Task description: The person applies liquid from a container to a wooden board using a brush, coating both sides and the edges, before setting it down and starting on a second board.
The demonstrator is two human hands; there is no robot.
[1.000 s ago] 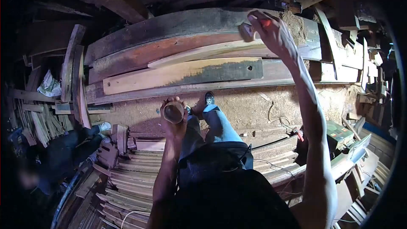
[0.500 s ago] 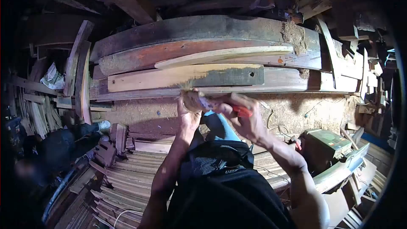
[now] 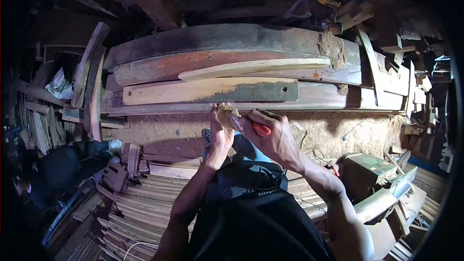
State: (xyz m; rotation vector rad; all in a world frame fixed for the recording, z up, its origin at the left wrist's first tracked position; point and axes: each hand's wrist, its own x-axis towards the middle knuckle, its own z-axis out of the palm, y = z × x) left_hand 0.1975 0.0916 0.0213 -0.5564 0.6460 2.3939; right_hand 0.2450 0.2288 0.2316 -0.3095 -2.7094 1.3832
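My right hand [image 3: 278, 135] is closed around a paintbrush with a red handle [image 3: 261, 129], held over the near edge of the bench. The brush's pale, splayed bristles [image 3: 226, 109] point left and lie against the fingers of my left hand [image 3: 222, 137]. That hand is partly curled about the bristle end, palm upward, with some fingers hidden. Just beyond both hands lies a flat board [image 3: 164, 92], bare pale wood on its left and dark-coated on its right, with a hole near each end.
Behind the board rests a curved pale wood strip [image 3: 256, 67] on long thick planks [image 3: 203, 38]. Stacked slats [image 3: 150, 198] lie below left. A green box-shaped machine [image 3: 369, 169] stands at right. Another person [image 3: 67, 169] is at far left. A yellow power tool [image 3: 328, 3] sits at the back.
The brush and both hands have shifted slightly right. The bristles, upright and blurred before, now appear bent over against my left fingers. The board has stayed in place.
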